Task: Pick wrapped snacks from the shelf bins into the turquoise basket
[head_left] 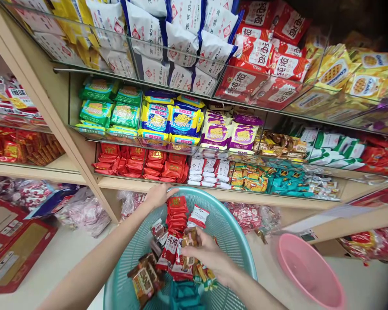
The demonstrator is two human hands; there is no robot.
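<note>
A large teal mesh basket (233,215) holds packaged snacks: red packets (176,213), a white-and-red packet (198,215), red-and-white packets (170,247), brown packets (142,282) and teal packets (185,295). At the basket's far rim is my left hand (158,196), fingers closed over the edge. Inside the basket my right hand (208,254) has its thumb and fingers around a small brown-gold packet (189,247), above the red-and-white packets. Green-and-yellow packets (205,275) lie just below that hand.
Shelves with clear dividers (181,148) rise behind the basket, filled with wrapped snacks. A pink basin (310,271) stands on the floor at right. A red carton (16,245) and bagged goods (84,211) lie at left.
</note>
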